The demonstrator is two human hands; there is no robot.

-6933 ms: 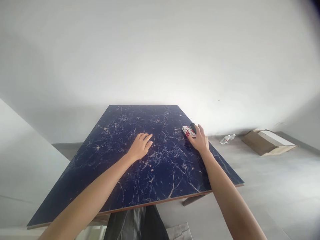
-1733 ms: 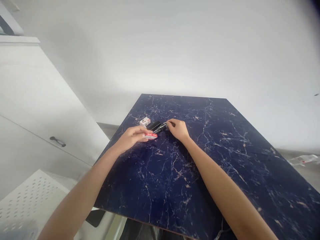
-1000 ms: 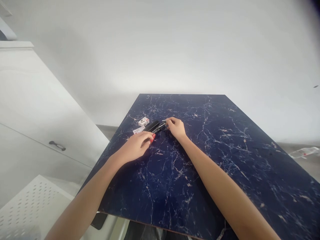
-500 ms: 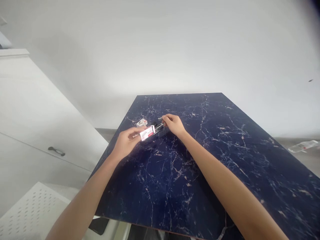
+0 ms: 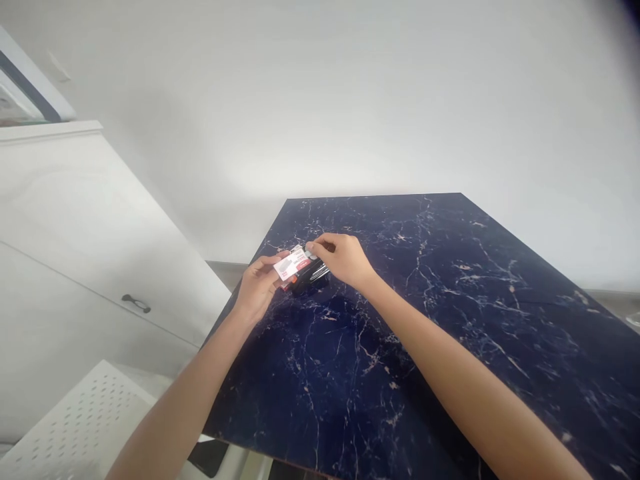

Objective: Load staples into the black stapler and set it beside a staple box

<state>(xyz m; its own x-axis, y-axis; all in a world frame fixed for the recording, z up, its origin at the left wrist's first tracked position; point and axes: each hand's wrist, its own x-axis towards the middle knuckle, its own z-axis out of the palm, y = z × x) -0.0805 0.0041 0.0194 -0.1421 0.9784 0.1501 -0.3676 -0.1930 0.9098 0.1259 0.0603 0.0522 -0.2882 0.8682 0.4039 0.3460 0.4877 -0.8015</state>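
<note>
My left hand (image 5: 256, 285) is closed around a small white-and-red cardboard box (image 5: 291, 265), tilted with its far end toward my right hand. At that end, my right hand (image 5: 347, 259) has thumb and fingers pinched together. A small greyish piece shows at its fingertips, too small to name. Just below the box and right fingers lies a black object with shiny metal strips (image 5: 309, 277), perhaps a stapler, partly covered. Behind the held box, a bit of another small white box (image 5: 297, 249) peeks out.
The blue marble-patterned tabletop (image 5: 390, 320) stretches around both hands, its far edge near the pale wall (image 5: 350, 120). A white cabinet (image 5: 75, 220) with a dark handle (image 5: 135, 304) stands left. Lower left is a white perforated panel (image 5: 75, 427).
My right hand has moved left, up to the end of the box. The metal piece that stretched between box and fingers no longer shows there. The view has shifted slightly.
</note>
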